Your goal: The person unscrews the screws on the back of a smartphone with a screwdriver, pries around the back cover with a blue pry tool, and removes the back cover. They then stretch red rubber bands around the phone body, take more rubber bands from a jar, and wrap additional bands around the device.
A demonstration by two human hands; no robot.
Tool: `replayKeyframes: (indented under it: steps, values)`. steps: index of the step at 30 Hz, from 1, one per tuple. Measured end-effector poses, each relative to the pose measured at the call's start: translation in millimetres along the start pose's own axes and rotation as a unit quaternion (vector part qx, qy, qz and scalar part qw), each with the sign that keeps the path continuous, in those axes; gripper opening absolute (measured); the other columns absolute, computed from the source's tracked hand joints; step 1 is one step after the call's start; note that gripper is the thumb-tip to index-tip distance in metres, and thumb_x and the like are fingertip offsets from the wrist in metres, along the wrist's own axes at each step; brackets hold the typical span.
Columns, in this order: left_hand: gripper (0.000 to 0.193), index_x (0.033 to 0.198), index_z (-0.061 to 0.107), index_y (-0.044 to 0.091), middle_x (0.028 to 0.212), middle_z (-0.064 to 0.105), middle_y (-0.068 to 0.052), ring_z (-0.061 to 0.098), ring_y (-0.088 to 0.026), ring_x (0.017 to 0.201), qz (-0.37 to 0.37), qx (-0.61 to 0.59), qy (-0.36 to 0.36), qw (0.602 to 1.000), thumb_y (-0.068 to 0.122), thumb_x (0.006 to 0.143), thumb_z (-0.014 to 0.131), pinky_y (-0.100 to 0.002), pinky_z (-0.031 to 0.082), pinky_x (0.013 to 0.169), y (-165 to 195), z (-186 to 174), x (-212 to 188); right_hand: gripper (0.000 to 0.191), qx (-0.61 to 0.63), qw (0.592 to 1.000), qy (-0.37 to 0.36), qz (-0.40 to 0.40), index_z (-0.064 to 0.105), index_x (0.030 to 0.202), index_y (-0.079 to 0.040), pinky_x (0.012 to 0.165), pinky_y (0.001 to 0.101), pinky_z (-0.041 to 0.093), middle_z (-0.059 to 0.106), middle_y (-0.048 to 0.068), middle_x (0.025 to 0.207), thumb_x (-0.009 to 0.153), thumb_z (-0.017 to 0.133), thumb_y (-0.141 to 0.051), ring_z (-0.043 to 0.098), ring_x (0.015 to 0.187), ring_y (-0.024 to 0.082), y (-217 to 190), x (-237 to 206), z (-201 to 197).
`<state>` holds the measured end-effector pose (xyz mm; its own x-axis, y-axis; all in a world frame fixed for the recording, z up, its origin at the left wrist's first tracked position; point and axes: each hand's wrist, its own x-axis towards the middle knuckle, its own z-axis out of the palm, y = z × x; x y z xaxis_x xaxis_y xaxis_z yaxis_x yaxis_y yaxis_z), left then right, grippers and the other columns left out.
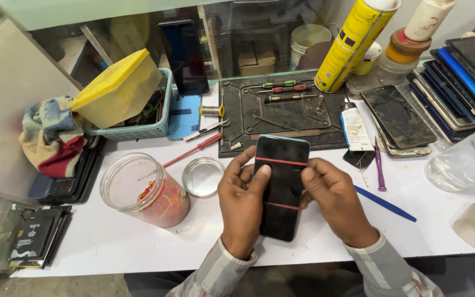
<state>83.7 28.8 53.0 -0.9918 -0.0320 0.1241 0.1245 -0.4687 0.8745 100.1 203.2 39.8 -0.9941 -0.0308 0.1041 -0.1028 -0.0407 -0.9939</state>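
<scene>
Glossy black phone (281, 187), two red rubber bands (281, 161), both hands (290, 201) gripping its edges.

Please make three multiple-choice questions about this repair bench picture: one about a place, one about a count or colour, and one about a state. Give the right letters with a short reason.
1. Where does the red-handled screwdriver lie?
A. Between the open jar and the dark work mat
B. Inside the basket
C. On the stack of phones at the right

2. How many red rubber bands cross the phone in the hands?
A. One
B. Two
C. Four

3. What is the state of the clear jar?
A. Closed with its lid
B. Open, its lid beside it
C. Tipped on its side

Answers:
1 A, it rests on the white table between jar and work mat.
2 B, one band near the top, one lower down.
3 B, the round lid lies on the table next to the upright jar.
</scene>
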Motion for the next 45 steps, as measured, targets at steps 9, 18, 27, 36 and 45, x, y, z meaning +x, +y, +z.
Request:
replayKeyframes:
  steps: [9,18,27,36,45]
  values:
    - [0.027,0.121,0.063,-0.007,0.113,0.076,-0.013,0.071,-0.013,0.104,0.070,0.114,-0.135,0.982,0.007,0.099,0.067,-0.026,0.057,0.091,10,-26,3,0.019,-0.186,0.976,0.003,-0.113,0.072,0.095,0.002,0.056,0.0235,0.052,0.069,0.004,0.081,0.092,0.072,-0.017,0.064,0.066,0.009,-8,1,-3]
    - [0.018,0.104,0.071,0.000,0.086,0.079,-0.010,0.076,-0.013,0.081,0.023,0.366,-0.176,0.913,0.013,0.091,0.072,-0.028,0.055,0.059,25,-44,-5,0.021,-0.202,0.970,-0.031,-0.128,0.075,0.104,0.002,0.062,0.0245,0.054,0.071,0.006,0.093,0.089,0.074,-0.014,0.068,0.076,0.011,-8,-5,-5]
    - [0.015,0.097,0.074,-0.003,0.076,0.076,-0.011,0.067,-0.014,0.068,-0.011,0.403,-0.189,0.896,0.011,0.091,0.075,-0.028,0.052,0.058,15,-53,-5,0.021,-0.251,0.962,-0.056,-0.086,0.076,0.102,0.000,0.061,0.0270,0.050,0.070,0.005,0.086,0.084,0.076,-0.010,0.063,0.070,0.012,11,-12,-6]
    - [0.018,0.100,0.074,-0.003,0.076,0.077,-0.009,0.066,-0.009,0.066,-0.003,0.380,-0.201,0.903,0.011,0.089,0.076,-0.026,0.054,0.060,14,-54,-4,0.021,-0.257,0.963,-0.058,-0.057,0.077,0.101,0.000,0.059,0.0296,0.048,0.069,0.008,0.080,0.085,0.077,-0.013,0.062,0.066,0.015,15,-13,-11]
    - [0.020,0.099,0.074,-0.003,0.068,0.072,-0.008,0.058,-0.009,0.059,-0.048,0.413,-0.195,0.888,0.014,0.089,0.076,-0.027,0.050,0.055,7,-57,-6,0.021,-0.224,0.971,-0.067,-0.049,0.075,0.090,0.003,0.056,0.0274,0.046,0.068,0.005,0.083,0.088,0.076,-0.018,0.058,0.066,0.011,24,-11,-17]
